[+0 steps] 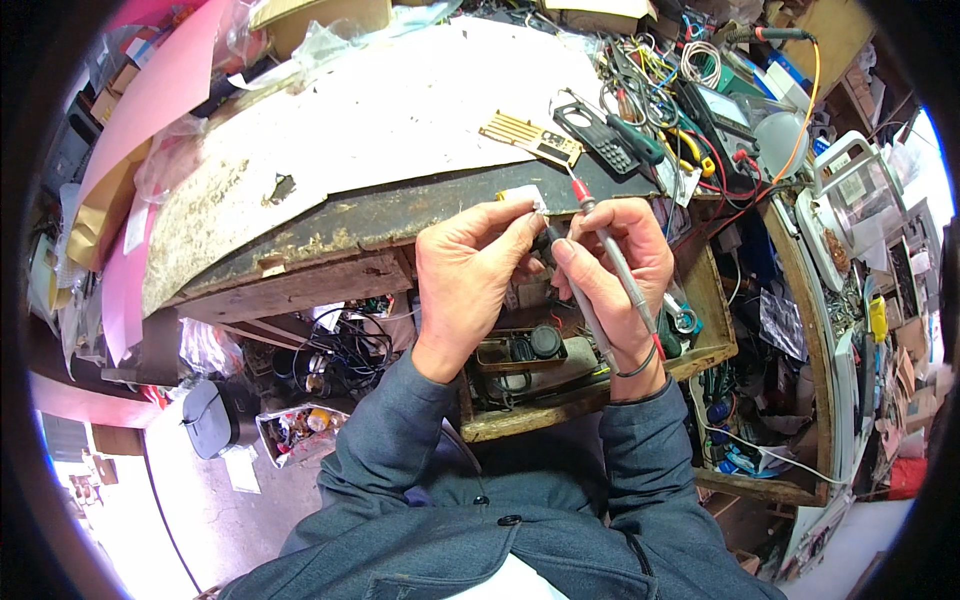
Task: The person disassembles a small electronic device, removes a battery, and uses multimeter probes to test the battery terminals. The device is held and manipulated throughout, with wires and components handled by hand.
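My left hand [462,268] is closed in a pinch on a small white and yellowish piece [520,194], mostly covered by the fingers. Across from it, my right hand [628,285] grips two multimeter probes, one with a red tip end [580,190] and grey shaft, the other a grey-handled probe [592,322]. The second probe's dark end points at the left fingertips; whether it touches the piece cannot be made out. Beyond the hands lie a yellow phone-shaped plate [530,137], a black phone housing with keys [600,138] and a green-handled screwdriver [636,140].
A white sheet [420,110] covers much of the bench. At right are an analog multimeter [722,108], yellow-handled pliers [692,152] and tangled wires. Below my hands an open wooden drawer [520,424] holds a box with a black round part. A bin [215,420] stands left.
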{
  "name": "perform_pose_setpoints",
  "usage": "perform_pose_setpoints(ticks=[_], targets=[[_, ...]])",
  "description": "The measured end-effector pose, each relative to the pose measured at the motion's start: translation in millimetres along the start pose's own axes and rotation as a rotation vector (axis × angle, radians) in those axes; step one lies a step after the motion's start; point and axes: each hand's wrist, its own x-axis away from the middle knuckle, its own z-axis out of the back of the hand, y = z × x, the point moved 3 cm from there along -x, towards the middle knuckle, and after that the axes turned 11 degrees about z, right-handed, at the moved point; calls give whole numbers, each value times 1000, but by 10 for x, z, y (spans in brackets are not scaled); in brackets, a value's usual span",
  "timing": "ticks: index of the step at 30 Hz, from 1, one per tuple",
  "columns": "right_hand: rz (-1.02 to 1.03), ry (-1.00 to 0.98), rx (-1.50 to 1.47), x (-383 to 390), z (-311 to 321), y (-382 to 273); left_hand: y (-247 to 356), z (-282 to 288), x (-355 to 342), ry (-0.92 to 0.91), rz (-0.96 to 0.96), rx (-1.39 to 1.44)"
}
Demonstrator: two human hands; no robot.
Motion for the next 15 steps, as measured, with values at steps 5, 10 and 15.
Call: perform_pose_setpoints(ticks=[5, 10, 15], targets=[[-2, 3, 8, -8, 5, 5, -4, 3, -14, -27, 46, 64], [-7, -5, 3, -7, 5, 20, -8, 10, -42, -41, 76, 97], [-23, 6, 2, -6, -5, 16, -21, 19, -49, -55, 82, 81]])
